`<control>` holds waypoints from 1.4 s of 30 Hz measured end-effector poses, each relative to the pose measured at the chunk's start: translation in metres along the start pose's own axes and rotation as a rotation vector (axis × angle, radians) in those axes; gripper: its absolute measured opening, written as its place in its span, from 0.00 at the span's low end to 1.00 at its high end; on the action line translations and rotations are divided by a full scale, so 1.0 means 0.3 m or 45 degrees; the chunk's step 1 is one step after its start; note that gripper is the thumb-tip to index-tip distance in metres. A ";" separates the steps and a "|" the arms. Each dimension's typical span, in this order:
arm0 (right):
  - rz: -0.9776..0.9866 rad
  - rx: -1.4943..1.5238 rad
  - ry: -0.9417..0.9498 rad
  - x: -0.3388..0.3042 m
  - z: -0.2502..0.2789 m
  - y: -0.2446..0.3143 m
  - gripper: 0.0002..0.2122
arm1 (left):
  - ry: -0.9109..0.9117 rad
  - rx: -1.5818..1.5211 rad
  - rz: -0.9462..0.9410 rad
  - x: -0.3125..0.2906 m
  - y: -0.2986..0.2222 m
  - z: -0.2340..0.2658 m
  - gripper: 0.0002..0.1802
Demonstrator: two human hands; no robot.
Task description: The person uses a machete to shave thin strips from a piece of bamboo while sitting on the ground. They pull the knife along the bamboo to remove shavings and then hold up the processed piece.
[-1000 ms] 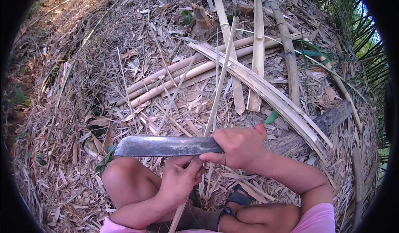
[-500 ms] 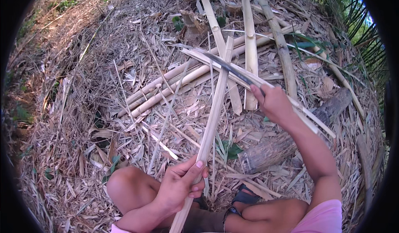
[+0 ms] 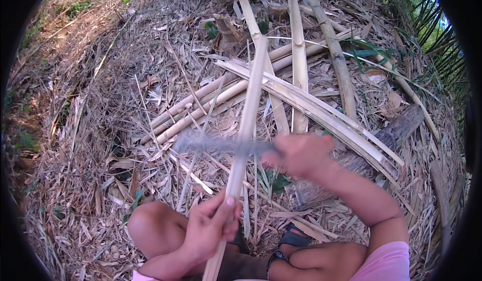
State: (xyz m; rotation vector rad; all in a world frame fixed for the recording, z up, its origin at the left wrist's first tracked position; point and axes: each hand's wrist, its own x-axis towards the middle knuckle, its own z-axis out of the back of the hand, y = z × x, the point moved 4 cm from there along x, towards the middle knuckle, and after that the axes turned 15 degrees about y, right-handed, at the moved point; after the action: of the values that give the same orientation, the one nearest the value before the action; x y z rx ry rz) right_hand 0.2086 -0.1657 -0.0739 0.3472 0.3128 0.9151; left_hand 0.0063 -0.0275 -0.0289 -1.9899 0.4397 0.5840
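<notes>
My left hand [image 3: 213,226] is closed round the lower part of a long pale bamboo strip [image 3: 247,115], which slants up and away from me. Closed on the handle of a large knife [image 3: 213,144], my right hand [image 3: 304,154] is smeared by motion. The dark blade points left and crosses the strip above my left hand; whether it touches the strip cannot be made out. Beyond my right hand, a bundle of split bamboo strips [image 3: 316,108] lies slantwise.
Bamboo poles [image 3: 201,111] lie across the ground ahead, with split bamboo pieces [image 3: 298,55] over them. A thick log [image 3: 406,125] lies at the right, a cut stump [image 3: 230,29] at the far side. Dry leaves and shavings cover the ground. My bent knees are close below my hands.
The knife has come nearer to me and swung round to point left, moving down along the strip with my right hand. The strip's far end has shifted slightly left.
</notes>
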 end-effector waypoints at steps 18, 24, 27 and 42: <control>0.336 0.253 0.124 -0.056 -0.049 0.217 0.29 | 0.033 0.064 -0.051 0.073 -0.021 0.047 0.11; 0.426 0.129 0.021 -0.057 -0.025 0.269 0.28 | 0.090 0.031 -0.047 0.039 -0.020 0.053 0.10; 0.450 0.168 0.034 -0.060 -0.024 0.278 0.28 | 0.076 0.039 -0.047 0.042 -0.016 0.050 0.10; 0.496 -0.091 -0.120 -0.050 -0.004 0.276 0.27 | -0.087 0.219 -0.077 0.014 -0.005 0.030 0.12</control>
State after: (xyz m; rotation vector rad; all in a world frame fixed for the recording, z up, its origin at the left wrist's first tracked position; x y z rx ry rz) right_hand 0.1405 -0.1310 -0.0385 0.3913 0.1254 1.2842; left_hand 0.0087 -0.0191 -0.0339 -1.8073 0.3736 0.5557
